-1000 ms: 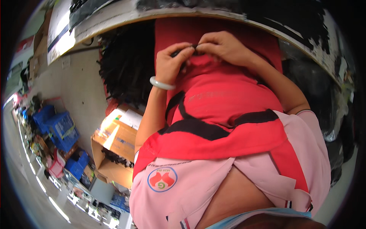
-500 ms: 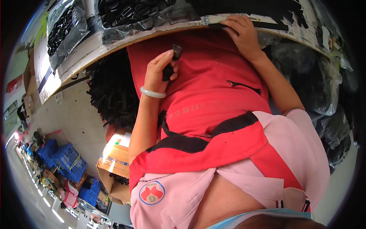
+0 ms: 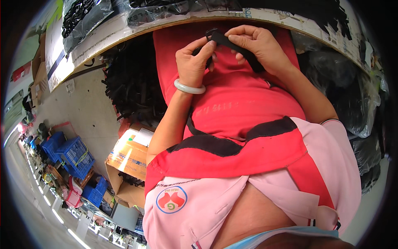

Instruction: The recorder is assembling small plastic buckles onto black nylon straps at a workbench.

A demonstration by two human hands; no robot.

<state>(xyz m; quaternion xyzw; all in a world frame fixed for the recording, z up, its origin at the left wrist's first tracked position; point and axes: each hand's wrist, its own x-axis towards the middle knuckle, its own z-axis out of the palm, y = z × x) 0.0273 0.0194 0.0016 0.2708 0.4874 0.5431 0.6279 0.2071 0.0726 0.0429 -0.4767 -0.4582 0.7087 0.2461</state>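
My left hand point(image 3: 191, 66), a pale bangle at its wrist, pinches a small black plastic buckle point(image 3: 211, 32) between thumb and fingers. Something else dark shows in its curled palm, too hidden to name. Close beside it on the right, my right hand point(image 3: 265, 47) is closed on a black webbing strap point(image 3: 224, 40). One end of the strap meets the buckle; whether it passes through the slot I cannot tell. The other end hangs below my right fingers, over my red apron point(image 3: 236, 89).
The curved table edge point(image 3: 137, 35) runs above my hands, with bags of black buckles point(image 3: 85, 20) and black straps point(image 3: 298, 10) on it. Dark straps point(image 3: 132, 83) hang below left. An open cardboard box point(image 3: 128, 157) and blue crates point(image 3: 74, 155) stand left. Plastic bags point(image 3: 340, 91) lie right.
My right hand has lifted a strap off the table edge and brought it down and left to the buckle. My left hand has moved up and right to meet it.
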